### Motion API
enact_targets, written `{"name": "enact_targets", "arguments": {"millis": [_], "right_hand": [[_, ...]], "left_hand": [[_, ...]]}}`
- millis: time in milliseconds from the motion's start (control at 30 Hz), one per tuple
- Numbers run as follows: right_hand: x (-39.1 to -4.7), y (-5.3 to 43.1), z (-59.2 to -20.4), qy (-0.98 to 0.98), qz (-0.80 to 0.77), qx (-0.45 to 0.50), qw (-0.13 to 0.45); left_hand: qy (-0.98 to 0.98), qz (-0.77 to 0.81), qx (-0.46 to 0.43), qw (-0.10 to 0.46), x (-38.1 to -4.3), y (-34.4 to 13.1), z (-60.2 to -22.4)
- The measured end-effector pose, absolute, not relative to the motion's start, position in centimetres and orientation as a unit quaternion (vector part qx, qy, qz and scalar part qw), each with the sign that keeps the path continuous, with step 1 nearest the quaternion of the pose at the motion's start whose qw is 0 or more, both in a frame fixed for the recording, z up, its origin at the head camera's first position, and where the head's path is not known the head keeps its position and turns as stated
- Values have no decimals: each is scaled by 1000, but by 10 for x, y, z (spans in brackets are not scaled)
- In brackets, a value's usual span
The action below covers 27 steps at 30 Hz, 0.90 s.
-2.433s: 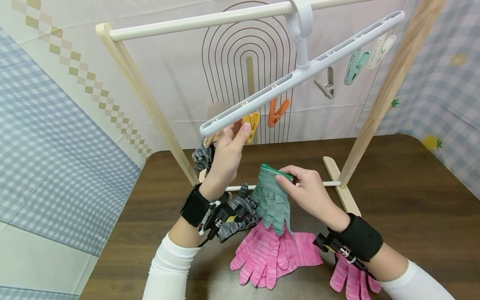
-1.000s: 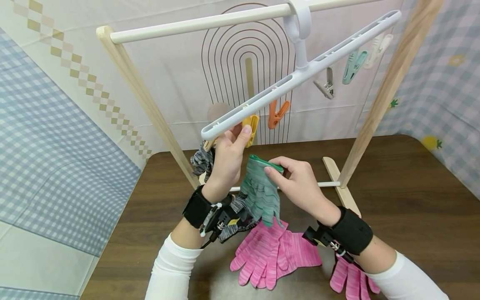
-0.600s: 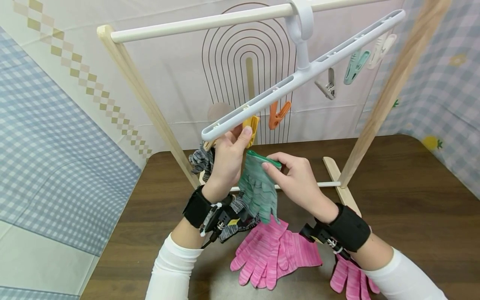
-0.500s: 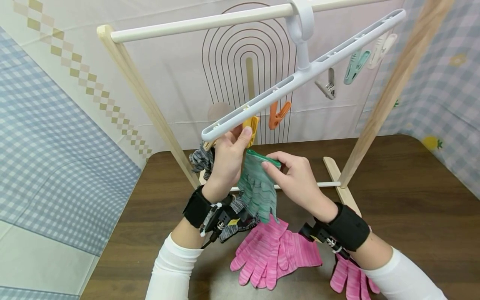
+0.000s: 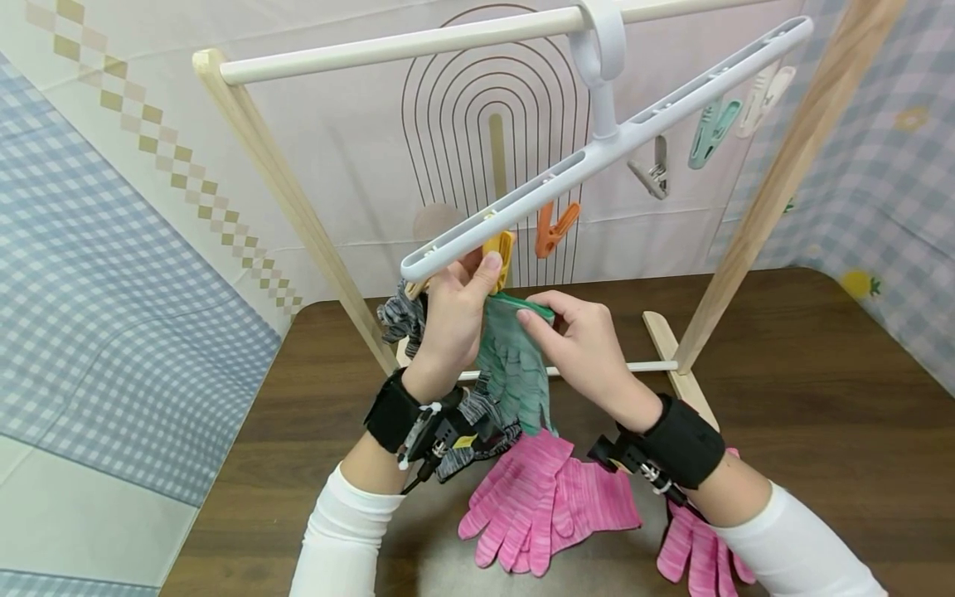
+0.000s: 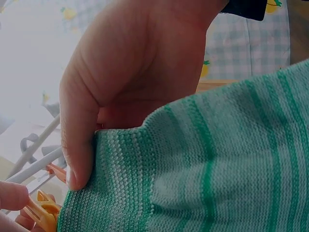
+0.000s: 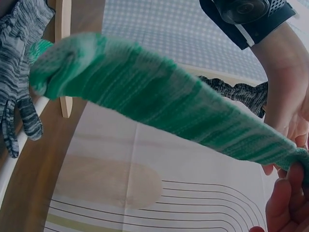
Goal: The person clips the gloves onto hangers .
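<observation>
My left hand (image 5: 453, 311) pinches a yellow clothespin (image 5: 503, 257) under the left part of the white hanger (image 5: 515, 195). My right hand (image 5: 585, 340) grips a green striped knit glove (image 5: 516, 365) by its cuff, fingers hanging down. The cuff's far corner is just below the yellow clothespin; whether it lies between the clip's tips cannot be told. In the left wrist view, the right thumb lies along the cuff, close to the clothespin (image 6: 44, 212). The right wrist view has the glove (image 7: 159, 101) stretched lengthwise, with right fingertips (image 7: 285, 200) at its cuff.
An orange clothespin (image 5: 555, 230), a metal clip (image 5: 652, 170), a teal one (image 5: 712, 133) and a white one (image 5: 764, 99) hang rightward. A grey-black glove (image 5: 403, 317) hangs behind my left hand. Pink gloves (image 5: 522, 502) and another grey-black glove (image 5: 473, 456) lie below the wooden rack (image 5: 276, 182).
My right hand has carried the green glove left and upward, bringing its cuff to the yellow clothespin. My left hand has stayed nearly still on the clothespin.
</observation>
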State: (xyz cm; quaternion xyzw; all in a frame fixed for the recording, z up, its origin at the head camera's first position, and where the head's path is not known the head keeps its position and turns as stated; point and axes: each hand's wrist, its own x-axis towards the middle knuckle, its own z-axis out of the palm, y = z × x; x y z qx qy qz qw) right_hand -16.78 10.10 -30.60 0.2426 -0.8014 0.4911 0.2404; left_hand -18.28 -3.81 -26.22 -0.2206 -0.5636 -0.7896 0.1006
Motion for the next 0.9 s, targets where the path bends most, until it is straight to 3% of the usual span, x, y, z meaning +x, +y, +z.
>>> {"name": "enact_targets", "arguments": {"millis": [533,900], "right_hand": [[-176,97,-299,-782,543,226,208],[-182,92,-296,-755,577,224,217]], "left_hand": [[-563,-791,-215,102,-185,-38,-265],[-563,-792,-212,105,-187,-37,-266]]}}
